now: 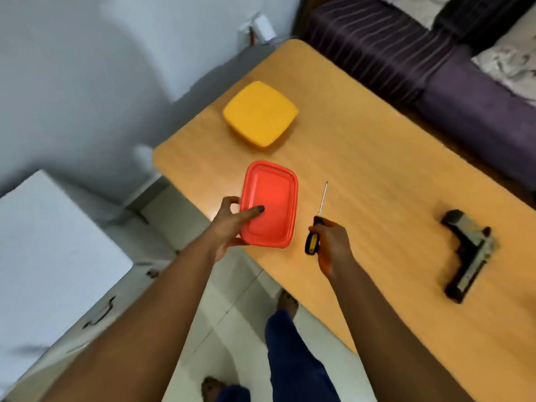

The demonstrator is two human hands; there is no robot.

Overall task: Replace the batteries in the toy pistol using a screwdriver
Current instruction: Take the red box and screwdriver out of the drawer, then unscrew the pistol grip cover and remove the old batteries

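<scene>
Head view | right hand (pixel 330 239) grips screwdriver (pixel 314 230) handle | left hand (pixel 232 224) holds red lid (pixel 271 204) | toy pistol (pixel 468 253) on surface: likely light, rigid; grasp its grip.

Left arm: extended forward from the lower left, bare, forearm raised over the floor beside the desk (pixel 377 175).
Left hand (pixel 229 224): a red lid (pixel 269 203) is held at its near left edge; the thumb is laid flat on top, and the fingers are curled around the rim.
Right arm: extended forward from the lower right, bare, held above the desk.
Right hand (pixel 330 242): a screwdriver (pixel 316 224) is gripped by its black-and-yellow handle, fingers wrapped around it, shaft pointed away.
Legs: dark blue trousers and bare feet are seen below, on the floor.
</scene>
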